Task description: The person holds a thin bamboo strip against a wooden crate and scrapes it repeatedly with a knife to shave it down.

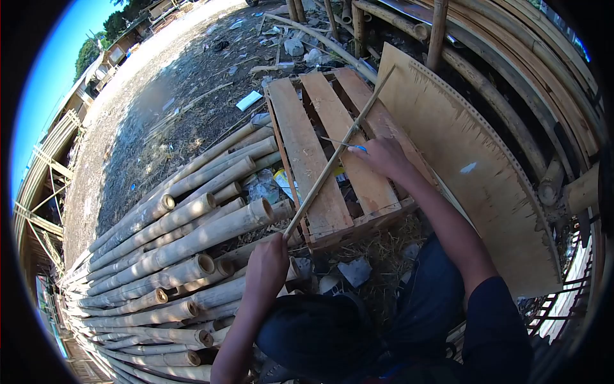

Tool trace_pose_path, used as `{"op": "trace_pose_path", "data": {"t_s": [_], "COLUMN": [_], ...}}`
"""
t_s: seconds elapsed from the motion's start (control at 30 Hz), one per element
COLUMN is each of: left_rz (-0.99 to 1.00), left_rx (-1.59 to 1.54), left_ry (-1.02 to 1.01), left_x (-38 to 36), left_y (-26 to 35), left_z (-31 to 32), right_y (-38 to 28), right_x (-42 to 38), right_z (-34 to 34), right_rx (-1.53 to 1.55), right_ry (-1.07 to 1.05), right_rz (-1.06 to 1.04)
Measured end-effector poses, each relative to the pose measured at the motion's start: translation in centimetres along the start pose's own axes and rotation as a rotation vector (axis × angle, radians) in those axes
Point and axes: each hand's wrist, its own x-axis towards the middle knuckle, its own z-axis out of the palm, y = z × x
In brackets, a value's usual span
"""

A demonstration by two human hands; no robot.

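Observation:
A long, thin bamboo strip (pixel 325 174) slants across the wooden crate (pixel 320 221), its far end raised past the crate's top boards. My left hand (pixel 267 261) is closed around the near end of the strip, just off the crate's front corner. My right hand (pixel 382 157) grips a small knife (pixel 355 148) with a blue handle. The knife's thin blade lies across the strip at about its middle, seemingly touching it. Most of the handle is hidden by the fingers.
Bamboo poles (pixel 224 223) are stacked at the left, cut ends toward me. A curved plywood sheet (pixel 470 168) leans right of the crate, beside a rack of poles and planks (pixel 499 102). Scraps and litter (pixel 294 47) cover the ground behind. A grey stone (pixel 355 272) lies near my knees.

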Motion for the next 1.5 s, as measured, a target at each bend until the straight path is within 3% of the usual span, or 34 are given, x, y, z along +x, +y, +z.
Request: {"op": "trace_pose_path", "data": {"t_s": [0.03,0.1,0.3,0.37,0.47,0.6,0.67,0.8,0.9,0.97,1.03,1.1,1.13,1.2,1.33,1.37,1.4,1.43,1.5], "left_rz": [0.006,-0.005,0.013,0.024,0.020,0.003,0.011,-0.031,-0.019,-0.011,-0.027,-0.024,-0.020,-0.029,-0.116,-0.113,-0.206,-0.299,-0.338], "left_rx": [0.005,-0.003,0.001,0.007,-0.009,-0.037,-0.046,-0.102,-0.092,-0.063,-0.048,-0.064,-0.079,-0.125,-0.288,-0.290,-0.483,-0.674,-0.752], "left_ry": [0.000,0.000,0.019,0.010,0.017,0.002,0.007,-0.031,-0.025,-0.008,-0.012,-0.021,-0.033,-0.060,-0.182,-0.182,-0.281,-0.380,-0.392], "left_x": [-0.3,-0.5,0.1,-0.3,-0.2,-0.2,-0.2,-0.2,-0.2,-0.3,-0.3,-0.2,-0.1,-0.2,0.5,0.7,1.1,1.4,1.7], "left_y": [0.1,0.5,0.1,0.1,0.4,-0.1,-0.1,-0.2,0.0,0.1,0.3,-0.1,-0.2,-0.3,-0.6,-0.9,-1.4,-1.6,-1.4], "left_z": [-0.1,-0.2,-0.1,0.0,-0.2,-0.2,-0.4,-0.5,-0.6,-0.7,-0.8,-0.7,-0.7,-0.7,-1.8,-2.1,-2.4,-2.6,-3.0], "right_y": [1.1,3.8,1.0,4.1,3.1,2.7,5.4,3.2,2.1,4.4,4.5,4.2,4.4,4.9,5.0,4.4,3.5,2.5,0.8], "right_x": [0.5,2.2,0.7,2.3,1.8,1.0,2.4,1.3,1.1,2.4,2.1,1.4,1.7,2.0,2.1,1.8,1.4,1.2,0.8], "right_z": [-0.1,-1.2,-1.3,-0.5,0.5,0.4,-0.4,1.3,0.1,-0.3,0.6,1.3,0.8,-0.1,0.0,0.4,0.5,0.4,0.5], "right_rx": [0.003,0.123,-0.033,0.042,-0.020,-0.049,0.024,-0.025,-0.009,0.028,0.004,-0.029,-0.031,0.004,0.005,0.053,0.101,0.101,0.086], "right_ry": [-0.006,0.110,-0.054,0.073,0.135,0.065,0.098,0.190,0.062,0.062,0.095,0.248,0.252,0.110,0.141,0.105,0.071,0.074,-0.029], "right_rz": [0.003,0.218,0.051,0.223,0.143,0.063,0.282,0.159,0.142,0.343,0.295,0.110,0.115,0.320,0.321,0.212,0.102,0.103,-0.016]}}
